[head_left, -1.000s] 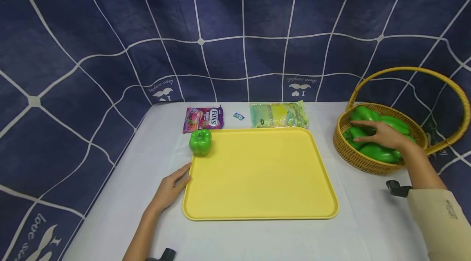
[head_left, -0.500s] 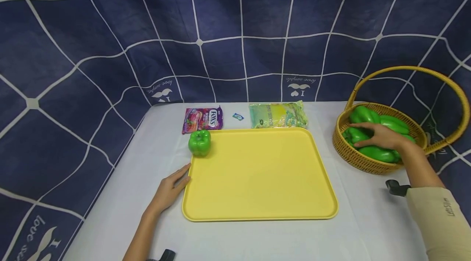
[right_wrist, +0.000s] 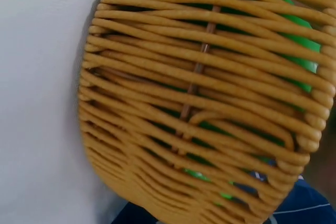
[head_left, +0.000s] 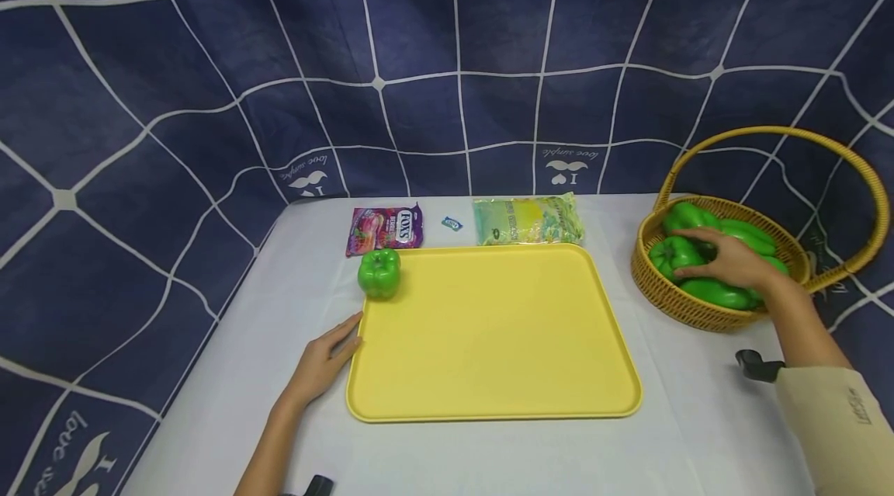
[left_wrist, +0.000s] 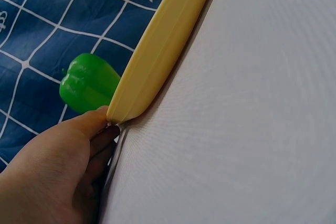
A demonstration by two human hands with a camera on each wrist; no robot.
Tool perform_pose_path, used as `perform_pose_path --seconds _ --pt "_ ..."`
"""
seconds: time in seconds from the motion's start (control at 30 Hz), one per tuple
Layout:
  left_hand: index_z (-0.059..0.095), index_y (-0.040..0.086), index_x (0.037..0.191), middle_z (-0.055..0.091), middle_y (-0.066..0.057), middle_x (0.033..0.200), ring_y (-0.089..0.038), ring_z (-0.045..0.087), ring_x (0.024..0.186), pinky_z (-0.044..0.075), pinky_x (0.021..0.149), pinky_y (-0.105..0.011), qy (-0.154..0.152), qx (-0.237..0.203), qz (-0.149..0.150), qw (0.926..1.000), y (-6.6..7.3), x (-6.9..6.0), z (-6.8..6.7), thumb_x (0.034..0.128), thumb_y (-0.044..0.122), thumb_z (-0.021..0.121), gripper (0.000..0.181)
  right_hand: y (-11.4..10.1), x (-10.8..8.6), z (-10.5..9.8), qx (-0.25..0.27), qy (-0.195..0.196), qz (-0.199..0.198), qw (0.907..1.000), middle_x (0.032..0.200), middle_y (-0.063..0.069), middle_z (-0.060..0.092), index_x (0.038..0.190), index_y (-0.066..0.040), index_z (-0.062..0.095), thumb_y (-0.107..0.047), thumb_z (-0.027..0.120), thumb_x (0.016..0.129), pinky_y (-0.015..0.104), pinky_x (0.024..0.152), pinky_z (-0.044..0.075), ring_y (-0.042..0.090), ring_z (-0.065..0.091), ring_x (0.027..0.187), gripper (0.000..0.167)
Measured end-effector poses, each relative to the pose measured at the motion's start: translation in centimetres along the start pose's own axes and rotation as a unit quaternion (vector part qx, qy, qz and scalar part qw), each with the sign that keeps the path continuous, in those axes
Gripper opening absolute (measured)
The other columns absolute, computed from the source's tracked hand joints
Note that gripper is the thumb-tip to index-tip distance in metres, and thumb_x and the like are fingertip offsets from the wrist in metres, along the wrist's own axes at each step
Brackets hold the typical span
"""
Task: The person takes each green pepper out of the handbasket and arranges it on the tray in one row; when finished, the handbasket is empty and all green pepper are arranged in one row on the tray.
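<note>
My right hand [head_left: 728,257] reaches into a wicker basket [head_left: 660,298] and holds a green bell pepper [head_left: 673,257] between thumb and fingers. Other green peppers [head_left: 719,293] lie around it. In the right wrist view the basket's woven side [right_wrist: 199,87] hides the hand. My left hand [head_left: 323,360] touches the left edge of a yellow tray [head_left: 489,412], fingers mostly straight; the left wrist view shows the hand [left_wrist: 58,156] at the tray's rim [left_wrist: 157,51]. Another green bell pepper [head_left: 379,274] sits at the tray's far left corner.
Behind the tray lie a purple candy bag [head_left: 384,230], a small blue wrapped sweet [head_left: 452,223] and a green-yellow packet [head_left: 528,220]. The basket's tall handle [head_left: 789,131] arches over its right side. A dark blue gridded cloth [head_left: 489,38] hangs behind the white table.
My right hand's thumb and fingers have closed in on the pepper, which has turned slightly within the basket. The left hand and the tray stay where they were.
</note>
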State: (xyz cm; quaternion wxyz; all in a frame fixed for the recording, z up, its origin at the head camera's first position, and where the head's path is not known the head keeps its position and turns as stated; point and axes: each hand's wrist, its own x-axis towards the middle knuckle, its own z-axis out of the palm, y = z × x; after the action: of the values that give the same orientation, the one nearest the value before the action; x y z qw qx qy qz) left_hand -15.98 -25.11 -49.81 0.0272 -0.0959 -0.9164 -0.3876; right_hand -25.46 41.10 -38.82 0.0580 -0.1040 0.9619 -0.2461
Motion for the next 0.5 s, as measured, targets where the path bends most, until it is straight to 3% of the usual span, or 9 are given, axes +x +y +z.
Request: perform_pose_path --seconds 0.27,0.5 --pt "0.042 0.022 0.139 0.042 -0.001 0.141 -0.025 0.037 0.130 0.030 0.107 -0.046 0.000 -0.001 0.000 1.0000 0.0 0.0 0.1 0.0944 0.040 0.050 0.049 0.0 -1.1 -0.4 -0.008 0.092 -0.019 0.9956 0.134 0.033 0.028 0.138 -0.001 0.039 -0.031 0.081 0.071 0.071 0.085 0.029 0.057 0.030 0.113 0.084" --pt "0.042 0.020 0.139 0.042 -0.002 0.140 -0.027 0.037 0.129 0.029 0.107 -0.048 0.001 -0.001 0.001 1.0000 0.3 0.0 -0.1 0.0948 0.038 0.050 0.049 -1.4 -2.2 -0.9 -0.006 0.153 -0.016 0.9881 0.130 0.033 0.035 0.135 -0.003 0.041 -0.031 0.080 0.071 0.067 0.080 0.033 0.054 0.036 0.109 0.080"
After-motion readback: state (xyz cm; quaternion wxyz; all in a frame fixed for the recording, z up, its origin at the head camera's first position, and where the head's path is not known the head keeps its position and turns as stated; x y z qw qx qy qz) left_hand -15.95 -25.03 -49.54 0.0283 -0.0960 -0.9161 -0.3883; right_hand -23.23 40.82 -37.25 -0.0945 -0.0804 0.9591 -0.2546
